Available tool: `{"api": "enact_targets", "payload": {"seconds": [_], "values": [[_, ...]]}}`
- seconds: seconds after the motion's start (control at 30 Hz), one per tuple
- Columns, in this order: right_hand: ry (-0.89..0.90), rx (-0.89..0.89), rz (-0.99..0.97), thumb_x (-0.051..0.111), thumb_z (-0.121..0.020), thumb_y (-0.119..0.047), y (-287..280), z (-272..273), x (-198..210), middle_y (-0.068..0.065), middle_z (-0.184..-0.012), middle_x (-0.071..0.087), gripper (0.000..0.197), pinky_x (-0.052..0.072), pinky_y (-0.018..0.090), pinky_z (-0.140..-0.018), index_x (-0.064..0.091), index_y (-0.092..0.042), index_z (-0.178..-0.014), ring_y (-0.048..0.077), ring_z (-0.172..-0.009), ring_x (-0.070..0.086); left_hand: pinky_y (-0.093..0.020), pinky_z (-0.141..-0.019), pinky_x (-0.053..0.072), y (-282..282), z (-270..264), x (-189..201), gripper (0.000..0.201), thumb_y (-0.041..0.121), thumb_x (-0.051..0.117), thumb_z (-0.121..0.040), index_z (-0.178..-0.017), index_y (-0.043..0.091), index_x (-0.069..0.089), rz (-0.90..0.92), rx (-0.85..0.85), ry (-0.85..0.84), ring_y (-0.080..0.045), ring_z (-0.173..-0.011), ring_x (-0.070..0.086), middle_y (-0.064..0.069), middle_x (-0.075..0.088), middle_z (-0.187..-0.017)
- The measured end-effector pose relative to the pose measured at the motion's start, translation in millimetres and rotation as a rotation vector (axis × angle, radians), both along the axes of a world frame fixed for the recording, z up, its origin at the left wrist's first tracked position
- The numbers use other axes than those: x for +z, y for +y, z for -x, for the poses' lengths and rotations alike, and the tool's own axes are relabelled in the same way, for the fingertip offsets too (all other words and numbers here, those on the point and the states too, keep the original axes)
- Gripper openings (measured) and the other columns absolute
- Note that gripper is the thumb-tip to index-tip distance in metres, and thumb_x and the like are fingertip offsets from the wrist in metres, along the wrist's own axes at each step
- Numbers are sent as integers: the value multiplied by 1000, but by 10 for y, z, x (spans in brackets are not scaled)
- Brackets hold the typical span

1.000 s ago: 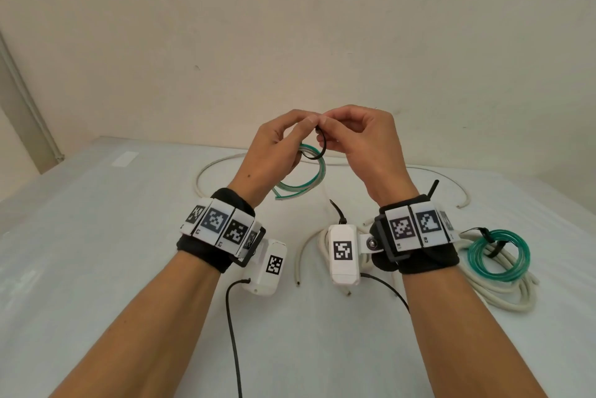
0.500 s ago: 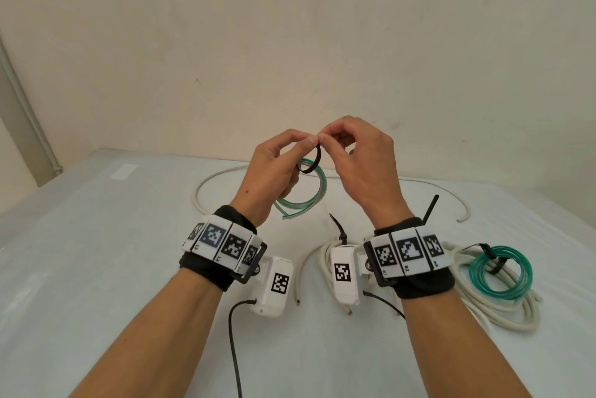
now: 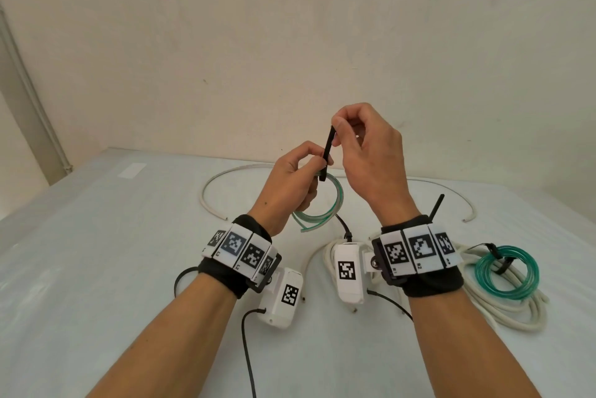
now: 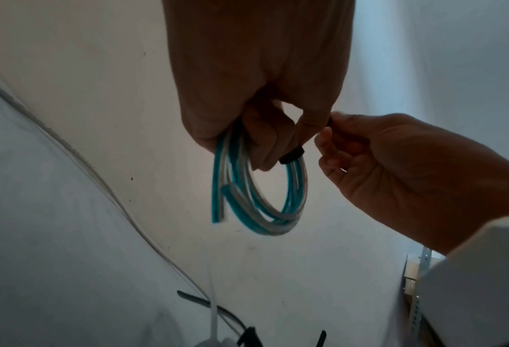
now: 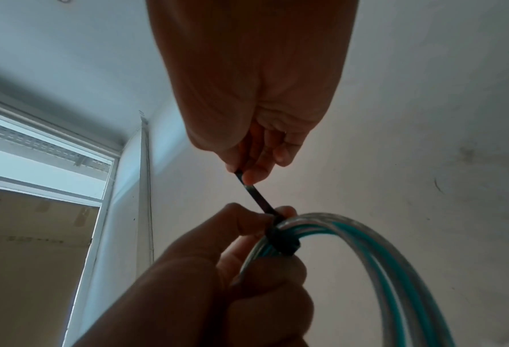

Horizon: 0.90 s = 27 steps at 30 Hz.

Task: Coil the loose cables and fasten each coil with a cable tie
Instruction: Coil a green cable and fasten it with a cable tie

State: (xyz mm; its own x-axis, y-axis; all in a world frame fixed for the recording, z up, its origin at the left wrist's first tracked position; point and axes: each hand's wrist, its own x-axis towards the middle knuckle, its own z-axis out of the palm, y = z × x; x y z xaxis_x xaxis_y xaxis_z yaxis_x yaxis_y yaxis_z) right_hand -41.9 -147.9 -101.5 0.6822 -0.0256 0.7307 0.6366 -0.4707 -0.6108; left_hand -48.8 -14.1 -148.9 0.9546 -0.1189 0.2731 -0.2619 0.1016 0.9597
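My left hand (image 3: 298, 181) grips a small coil of green-and-clear cable (image 3: 325, 214) held in the air above the table (image 3: 96, 236). A black cable tie (image 3: 328, 152) is wrapped tight round the coil (image 5: 365, 237) beside my left fingers, its band (image 5: 282, 241) closed on the strands. My right hand (image 3: 361, 146) sits above and pinches the tie's free tail (image 5: 257, 197), which stands taut and nearly upright. In the left wrist view the coil (image 4: 265, 202) hangs below my left hand (image 4: 262, 105), with the right hand (image 4: 395, 169) close beside it.
A green coil (image 3: 506, 272) with a black tie lies on a coiled white cable (image 3: 503, 317) at the right. A long loose white cable (image 3: 225, 178) arcs across the far table. More white cable (image 3: 325, 259) and black ties (image 4: 247, 338) lie under my wrists.
The tie's open loop has been drawn tight round the coil. My right hand has risen, pulling the tail straight up; my left hand stays on the coil.
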Motion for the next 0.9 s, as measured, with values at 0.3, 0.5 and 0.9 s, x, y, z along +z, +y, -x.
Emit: {"api": "enact_targets", "payload": {"seconds": [0.3,0.5,0.9], "values": [[145,89,133,73,-93,-21,-73,-39,-51,-5,-91,77,7,57,30,-78,79,-19,-91,6,-85,72,-22,-44,16,11,-16,80,21,8,52,-103,-82,14,54,93,-29,69,-9,-44,23,11,38,-50],[149,108,65,75,-92,-19,-107,-73,-74,-9,-82,78,8,57,33,-80,82,-16,-92,7,-81,73,-17,-40,17,25,-73,16,17,10,49,-107,-93,17,52,214,-172,166,-6,-46,21,11,34,-55],[233,196,-170,78,-90,-15,-44,-69,-77,6,-84,78,9,64,36,-75,82,-9,-96,30,-79,75,-16,-36,21,47,-123,-101,14,7,56,-102,-92,16,59,195,-87,192,-7,-45,21,2,33,-64]]}}
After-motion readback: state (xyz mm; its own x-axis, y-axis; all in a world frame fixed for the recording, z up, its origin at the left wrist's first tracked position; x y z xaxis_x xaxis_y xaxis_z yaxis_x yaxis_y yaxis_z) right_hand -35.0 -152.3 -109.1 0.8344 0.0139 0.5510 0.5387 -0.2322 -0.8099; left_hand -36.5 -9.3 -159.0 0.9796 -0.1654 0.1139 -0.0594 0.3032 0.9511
